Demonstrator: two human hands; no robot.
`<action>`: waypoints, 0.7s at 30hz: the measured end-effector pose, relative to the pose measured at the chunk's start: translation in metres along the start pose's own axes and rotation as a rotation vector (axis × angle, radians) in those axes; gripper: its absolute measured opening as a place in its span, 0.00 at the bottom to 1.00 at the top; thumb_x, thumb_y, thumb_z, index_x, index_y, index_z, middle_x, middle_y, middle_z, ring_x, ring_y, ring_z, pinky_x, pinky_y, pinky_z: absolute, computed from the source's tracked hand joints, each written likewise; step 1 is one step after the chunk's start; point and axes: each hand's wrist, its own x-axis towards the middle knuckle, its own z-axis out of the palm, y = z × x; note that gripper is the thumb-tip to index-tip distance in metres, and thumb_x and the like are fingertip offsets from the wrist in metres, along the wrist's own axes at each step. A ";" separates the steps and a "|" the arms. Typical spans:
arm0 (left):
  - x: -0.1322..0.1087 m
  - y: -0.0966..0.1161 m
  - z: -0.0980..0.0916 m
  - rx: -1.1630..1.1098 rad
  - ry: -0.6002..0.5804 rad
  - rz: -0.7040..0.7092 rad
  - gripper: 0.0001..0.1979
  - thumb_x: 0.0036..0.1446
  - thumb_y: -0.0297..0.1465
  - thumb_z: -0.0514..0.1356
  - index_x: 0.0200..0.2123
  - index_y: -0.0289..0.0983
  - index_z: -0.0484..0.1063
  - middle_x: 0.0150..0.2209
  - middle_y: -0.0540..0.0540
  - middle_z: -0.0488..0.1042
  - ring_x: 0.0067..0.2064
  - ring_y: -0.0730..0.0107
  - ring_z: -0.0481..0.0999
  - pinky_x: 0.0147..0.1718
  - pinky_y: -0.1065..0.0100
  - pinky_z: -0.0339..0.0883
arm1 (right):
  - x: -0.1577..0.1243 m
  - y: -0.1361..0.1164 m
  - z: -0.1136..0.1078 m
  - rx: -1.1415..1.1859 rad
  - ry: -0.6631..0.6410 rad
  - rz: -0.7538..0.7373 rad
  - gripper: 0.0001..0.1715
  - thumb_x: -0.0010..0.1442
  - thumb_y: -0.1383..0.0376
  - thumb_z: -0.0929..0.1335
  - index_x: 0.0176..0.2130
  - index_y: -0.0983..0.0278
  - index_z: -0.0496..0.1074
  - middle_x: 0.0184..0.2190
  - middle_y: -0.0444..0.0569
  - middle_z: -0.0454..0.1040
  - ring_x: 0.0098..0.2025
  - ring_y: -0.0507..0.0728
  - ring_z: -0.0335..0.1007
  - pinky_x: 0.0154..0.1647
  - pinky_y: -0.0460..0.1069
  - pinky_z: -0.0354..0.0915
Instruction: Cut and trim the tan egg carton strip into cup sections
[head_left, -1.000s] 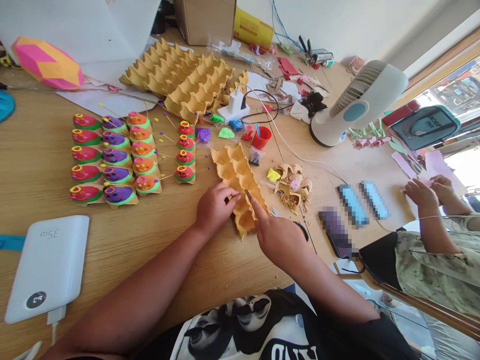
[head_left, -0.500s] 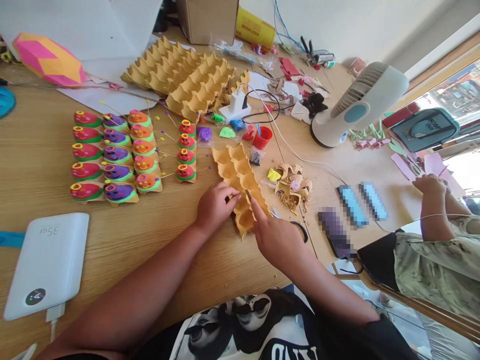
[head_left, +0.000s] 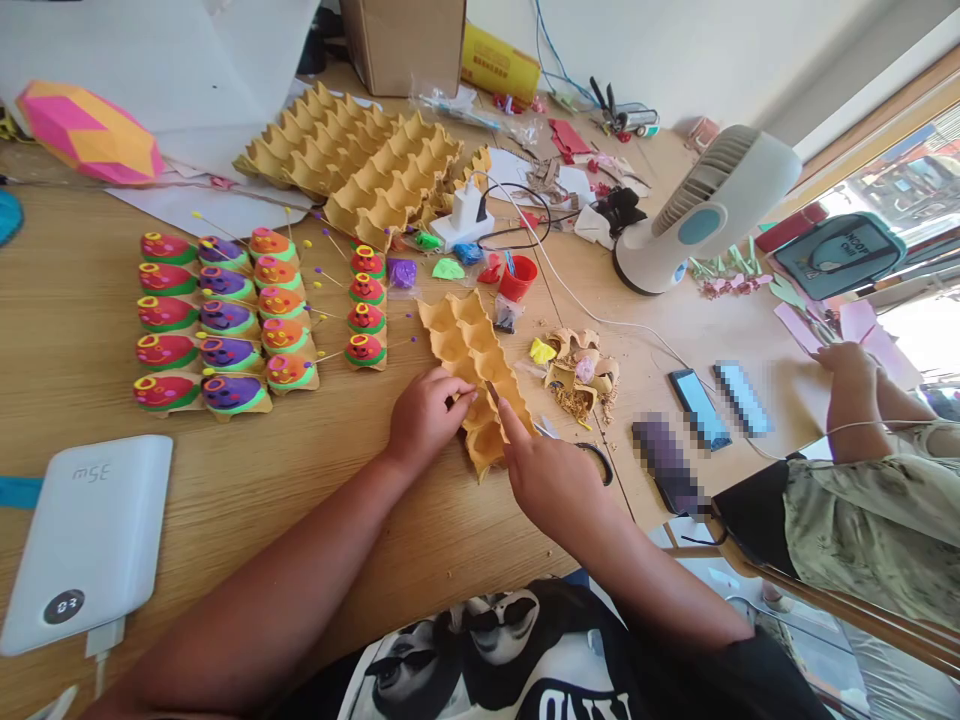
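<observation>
A yellow-brown egg-carton strip (head_left: 452, 322), with cups in two rows, lies at an angle on the table before me. My left hand (head_left: 426, 418) is closed at its left edge, thumb and forefinger pinching the cardboard. From the other side my right hand (head_left: 559, 490) reaches over the strip. Its forefinger is stretched along a thin, dark, blade-like tool (head_left: 492, 392), whose tip meets the carton between the rows; the other fingers are curled under, and the handle is hidden. Scissors with a black handle (head_left: 600, 460) lie partly beneath the right hand.
Rows of painted egg-cup figures (head_left: 225, 318) stand left, thin pins sticking out. Larger egg trays (head_left: 390, 175), a red cup (head_left: 517, 278), carton scraps (head_left: 581, 375) and a white fan (head_left: 697, 215) lie beyond. Phones (head_left: 701, 408) and another person's hands (head_left: 847, 365) are right; a power bank (head_left: 90, 540) is left.
The whole view has shifted slightly. Both hands keep nearly the same hold on the carton strip, with the dark tool at about the same spot between the cups.
</observation>
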 end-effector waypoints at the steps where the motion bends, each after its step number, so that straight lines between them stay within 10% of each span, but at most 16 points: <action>1: 0.000 0.000 0.000 -0.003 0.001 0.001 0.07 0.62 0.34 0.61 0.34 0.40 0.79 0.35 0.47 0.78 0.40 0.63 0.76 0.40 0.64 0.68 | -0.002 -0.001 0.000 -0.009 -0.005 0.001 0.37 0.72 0.62 0.55 0.74 0.61 0.37 0.36 0.53 0.82 0.36 0.59 0.81 0.32 0.48 0.69; 21: 0.000 -0.003 0.003 -0.040 0.025 0.004 0.06 0.61 0.33 0.61 0.34 0.40 0.79 0.36 0.47 0.78 0.40 0.63 0.76 0.42 0.64 0.69 | -0.016 0.017 -0.011 0.077 0.022 -0.002 0.35 0.73 0.59 0.57 0.74 0.54 0.42 0.40 0.50 0.83 0.37 0.60 0.81 0.34 0.48 0.67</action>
